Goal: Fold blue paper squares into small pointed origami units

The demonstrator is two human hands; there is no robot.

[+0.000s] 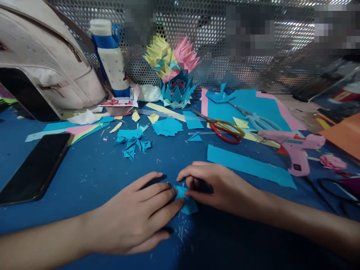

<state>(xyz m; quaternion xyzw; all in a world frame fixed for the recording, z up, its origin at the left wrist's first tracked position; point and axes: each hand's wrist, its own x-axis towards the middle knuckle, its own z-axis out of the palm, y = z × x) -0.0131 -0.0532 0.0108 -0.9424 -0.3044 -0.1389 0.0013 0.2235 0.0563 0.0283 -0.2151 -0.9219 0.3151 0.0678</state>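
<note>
A small folded piece of blue paper (189, 207) lies on the blue table between my two hands. My left hand (137, 213) reaches in from the left, its fingers stretched out and apart, with the fingertips pressing on the paper's left side. From the right, my right hand (215, 185) has its fingers curled and its thumb on the paper's upper edge. Beyond them are several folded blue paper pieces (132, 141), a stack of blue paper pieces (168, 127), a single blue triangle (195, 137) and a long blue paper strip (249, 165).
Red-and-yellow-handled scissors (225, 129), blue-handled scissors (260, 122) and a pink glue gun (298, 150) lie to the right. Folded paper flowers (177, 88) stand at the back. A phone (36, 168), a bottle (111, 62) and a backpack (75, 82) are on the left.
</note>
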